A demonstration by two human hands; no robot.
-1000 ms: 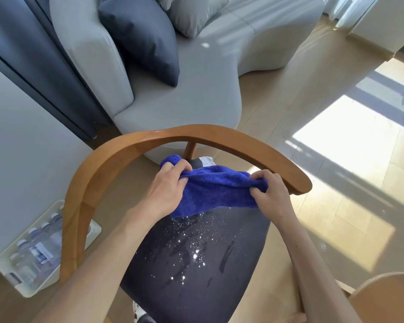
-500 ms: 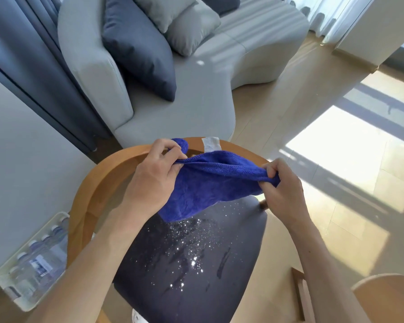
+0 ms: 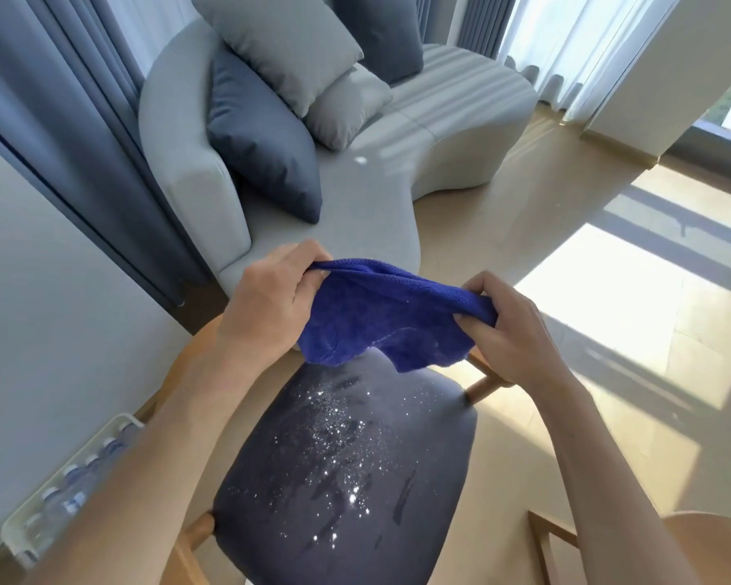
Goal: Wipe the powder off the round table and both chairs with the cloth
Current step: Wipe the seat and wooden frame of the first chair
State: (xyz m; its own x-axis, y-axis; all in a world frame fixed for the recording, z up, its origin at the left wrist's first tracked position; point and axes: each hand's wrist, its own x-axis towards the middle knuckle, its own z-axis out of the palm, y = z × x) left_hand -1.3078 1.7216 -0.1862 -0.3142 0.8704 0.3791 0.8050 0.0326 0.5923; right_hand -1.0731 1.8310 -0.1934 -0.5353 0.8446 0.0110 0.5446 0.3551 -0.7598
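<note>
A blue cloth (image 3: 380, 318) hangs stretched in the air between my two hands, above the back of a chair. My left hand (image 3: 266, 306) grips its left end and my right hand (image 3: 503, 327) grips its right end. Below them lies the chair's dark padded seat (image 3: 279, 491), with white powder (image 3: 338, 441) scattered and smeared across its middle. Most of the chair's curved wooden back is hidden behind my hands and the cloth. At the bottom right a curved wooden edge (image 3: 710, 534) shows; I cannot tell if it is the table or the other chair.
A grey curved sofa (image 3: 397, 179) with several cushions stands just beyond the chair. Dark curtains (image 3: 60, 133) hang at the left. A white tray of water bottles (image 3: 64, 491) sits on the floor by the left wall. Sunlit wooden floor (image 3: 608, 289) spreads to the right.
Both hands have lifted the cloth up off the chair back and hold it higher. The view has tilted up, showing more of the sofa.
</note>
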